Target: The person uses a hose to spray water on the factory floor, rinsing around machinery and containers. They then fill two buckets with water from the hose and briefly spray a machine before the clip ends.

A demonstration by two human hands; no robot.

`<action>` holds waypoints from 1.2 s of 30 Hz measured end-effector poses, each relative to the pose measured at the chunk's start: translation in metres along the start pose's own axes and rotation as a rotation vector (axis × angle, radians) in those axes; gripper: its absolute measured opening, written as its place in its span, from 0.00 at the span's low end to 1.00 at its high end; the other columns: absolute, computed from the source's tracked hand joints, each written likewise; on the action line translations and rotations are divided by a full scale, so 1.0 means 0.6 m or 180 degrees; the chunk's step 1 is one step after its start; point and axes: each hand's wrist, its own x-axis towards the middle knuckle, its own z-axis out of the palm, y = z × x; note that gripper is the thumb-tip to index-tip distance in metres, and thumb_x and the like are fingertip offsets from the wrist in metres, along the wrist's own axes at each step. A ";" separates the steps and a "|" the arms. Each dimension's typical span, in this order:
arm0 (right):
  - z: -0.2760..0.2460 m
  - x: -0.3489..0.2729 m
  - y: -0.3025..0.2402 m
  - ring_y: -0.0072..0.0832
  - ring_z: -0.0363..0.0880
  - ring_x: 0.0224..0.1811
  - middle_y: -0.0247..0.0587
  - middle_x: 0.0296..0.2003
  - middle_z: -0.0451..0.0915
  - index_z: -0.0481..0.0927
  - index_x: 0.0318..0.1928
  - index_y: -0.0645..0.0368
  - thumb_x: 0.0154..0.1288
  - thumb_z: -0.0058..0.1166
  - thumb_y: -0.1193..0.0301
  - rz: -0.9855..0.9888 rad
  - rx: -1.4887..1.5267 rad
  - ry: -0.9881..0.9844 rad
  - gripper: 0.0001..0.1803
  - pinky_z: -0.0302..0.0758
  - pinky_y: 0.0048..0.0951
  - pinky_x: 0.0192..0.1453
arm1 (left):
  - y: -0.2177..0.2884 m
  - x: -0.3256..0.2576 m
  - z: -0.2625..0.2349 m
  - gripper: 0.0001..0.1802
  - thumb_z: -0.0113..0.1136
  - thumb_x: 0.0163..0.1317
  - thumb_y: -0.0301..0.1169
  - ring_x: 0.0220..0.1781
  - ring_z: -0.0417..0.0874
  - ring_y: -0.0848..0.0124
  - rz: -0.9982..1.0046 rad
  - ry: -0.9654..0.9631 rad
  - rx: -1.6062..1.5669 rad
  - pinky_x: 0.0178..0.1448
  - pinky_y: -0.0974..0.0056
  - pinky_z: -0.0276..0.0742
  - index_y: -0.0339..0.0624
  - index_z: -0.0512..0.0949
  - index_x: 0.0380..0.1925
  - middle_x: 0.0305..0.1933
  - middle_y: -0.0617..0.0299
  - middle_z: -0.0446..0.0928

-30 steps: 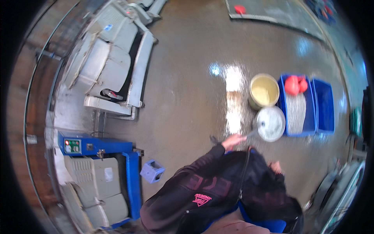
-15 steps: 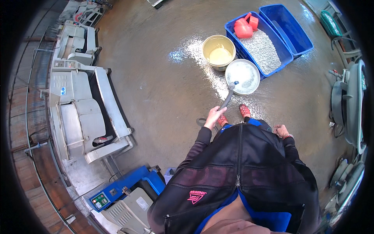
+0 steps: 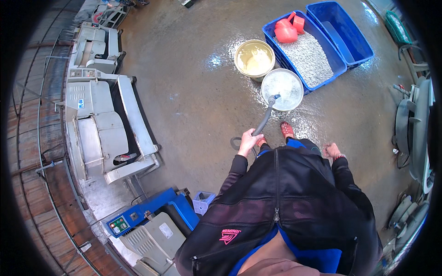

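The left hand (image 3: 248, 141) keeps a closed grip on the grey hose (image 3: 263, 123), whose nozzle, just ahead of the grip, dips into the round white basin (image 3: 282, 83). The right hand (image 3: 330, 150) hangs loosely curled, holding nothing. Filling looks underway; next, likely steadying the nozzle.

Bare wet floor (image 3: 193, 92) opens mid-frame; grey machines (image 3: 101, 133) block the left, while buckets (image 3: 254, 59) and blue crates (image 3: 317, 46) crowd the upper right.

Wet concrete floor (image 3: 193, 92) carries two buckets (image 3: 254, 58), blue crates (image 3: 339, 32), grey machines (image 3: 99, 133).
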 end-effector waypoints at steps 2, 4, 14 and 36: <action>-0.016 0.010 -0.041 0.23 0.77 0.19 0.39 0.22 0.79 0.78 0.46 0.57 0.50 0.37 0.80 -0.0126 -0.0026 -0.0008 0.23 0.74 0.28 0.22 | 0.003 -0.014 0.012 0.14 0.66 0.45 0.29 0.32 0.76 0.78 -0.0071 0.0008 -0.0105 0.39 0.71 0.71 0.37 0.77 0.33 0.29 0.64 0.78; -0.027 0.008 -0.086 0.25 0.79 0.22 0.42 0.24 0.80 0.78 0.46 0.57 0.52 0.38 0.80 -0.0473 -0.0090 0.0130 0.22 0.75 0.29 0.28 | 0.005 -0.028 0.021 0.13 0.67 0.46 0.29 0.29 0.73 0.80 0.0072 0.0080 -0.0125 0.36 0.73 0.68 0.38 0.77 0.33 0.27 0.68 0.75; 0.042 -0.025 -0.368 0.39 0.71 0.54 0.49 0.50 0.73 0.59 0.63 0.51 0.58 0.44 0.79 -0.3140 -0.0421 0.0501 0.31 0.66 0.33 0.59 | 0.026 -0.081 0.055 0.14 0.67 0.49 0.31 0.31 0.71 0.81 0.0118 0.0395 -0.0261 0.37 0.74 0.67 0.36 0.76 0.33 0.29 0.68 0.75; 0.274 0.120 -0.478 0.37 0.67 0.36 0.40 0.33 0.65 0.66 0.41 0.55 0.60 0.46 0.64 0.0255 0.2994 -0.1206 0.12 0.70 0.53 0.39 | 0.058 -0.115 -0.014 0.16 0.66 0.50 0.33 0.33 0.72 0.79 -0.0095 -0.0058 -0.0034 0.41 0.70 0.67 0.36 0.77 0.37 0.29 0.67 0.75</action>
